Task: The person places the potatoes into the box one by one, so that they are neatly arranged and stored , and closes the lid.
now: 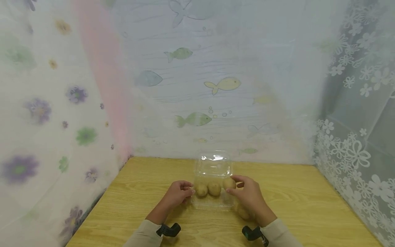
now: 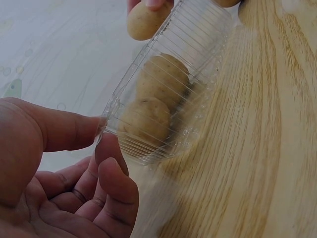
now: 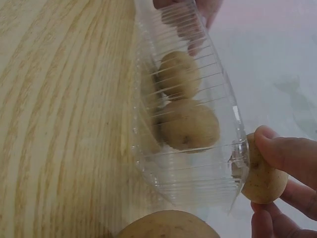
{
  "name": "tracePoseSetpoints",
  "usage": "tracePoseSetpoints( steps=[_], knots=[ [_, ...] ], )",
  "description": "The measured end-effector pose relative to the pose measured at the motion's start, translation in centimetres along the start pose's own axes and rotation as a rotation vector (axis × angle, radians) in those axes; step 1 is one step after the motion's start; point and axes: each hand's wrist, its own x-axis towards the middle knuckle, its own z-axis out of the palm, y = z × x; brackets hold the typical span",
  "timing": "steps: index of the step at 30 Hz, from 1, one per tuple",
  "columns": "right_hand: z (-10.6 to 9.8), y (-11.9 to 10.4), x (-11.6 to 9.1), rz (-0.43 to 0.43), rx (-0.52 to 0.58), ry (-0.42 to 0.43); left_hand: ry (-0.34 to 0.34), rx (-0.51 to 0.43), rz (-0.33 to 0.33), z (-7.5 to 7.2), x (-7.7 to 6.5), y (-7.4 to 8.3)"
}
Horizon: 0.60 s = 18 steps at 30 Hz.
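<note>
A clear plastic clamshell box [image 1: 213, 205] lies with its lid [image 1: 214, 167] raised at the back. Two potatoes sit side by side inside it, a left potato [image 1: 201, 189] and a middle potato [image 1: 214, 189]. My left hand [image 1: 179, 194] pinches the box's left rim between thumb and forefinger, plainly seen in the left wrist view. In my right hand [image 1: 248, 192] a third potato [image 3: 266, 173] is held by the fingertips at the box's right rim. Under the right wrist, outside the box, more potato [image 1: 243, 211] shows, partly hidden by the hand.
The wooden table [image 1: 148, 171] carries everything. A curtain with fish drawings [image 1: 197, 119] hangs behind its back edge. Flowered sheets hang on both sides, the left sheet [image 1: 46, 137] and the right sheet [image 1: 358, 154]. Dark straps with cameras [image 1: 168, 230] sit on both wrists.
</note>
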Motion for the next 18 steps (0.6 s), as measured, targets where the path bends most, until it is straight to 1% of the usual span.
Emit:
tracePoseSetpoints(
  steps=[9,13,18],
  knots=[
    [-0.07,0.0,0.5,-0.031,-0.04,-0.005,0.009,0.001,0.002,0.25,-0.04,-0.05],
    [-0.02,-0.19,0.68,-0.036,-0.054,-0.023,0.015,0.008,-0.003,0.25,-0.06,-0.05],
    [0.08,-0.18,1.01,-0.055,-0.099,-0.025,0.012,0.008,-0.008,0.25,-0.04,0.14]
  ],
)
